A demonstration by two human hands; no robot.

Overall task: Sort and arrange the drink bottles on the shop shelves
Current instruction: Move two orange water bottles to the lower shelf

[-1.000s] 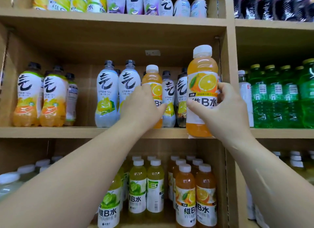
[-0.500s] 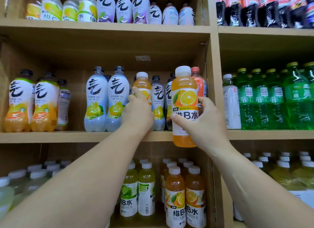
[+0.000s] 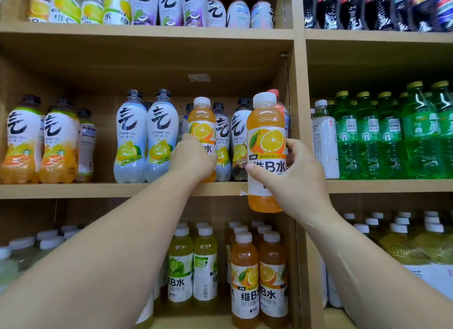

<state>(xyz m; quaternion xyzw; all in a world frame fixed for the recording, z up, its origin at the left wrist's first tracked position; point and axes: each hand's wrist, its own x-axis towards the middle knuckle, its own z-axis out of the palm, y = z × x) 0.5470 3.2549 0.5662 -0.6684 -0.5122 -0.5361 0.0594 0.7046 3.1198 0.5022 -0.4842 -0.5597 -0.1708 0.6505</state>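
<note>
An orange bottle (image 3: 266,132) is held upright in front of the middle shelf (image 3: 98,190), its base hanging below the shelf's front edge. The right hand (image 3: 299,179) is wrapped round its label. The left hand (image 3: 193,159) grips a second orange bottle (image 3: 202,122) standing on that shelf, just beside the lemon bottles (image 3: 160,132). Green bottles (image 3: 367,137) fill the next bay to the right.

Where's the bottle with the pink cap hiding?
The pink-capped bottle stands at the right end of the middle shelf in the head view, beside the wooden divider, just behind the orange bottle held by the right hand.
</note>
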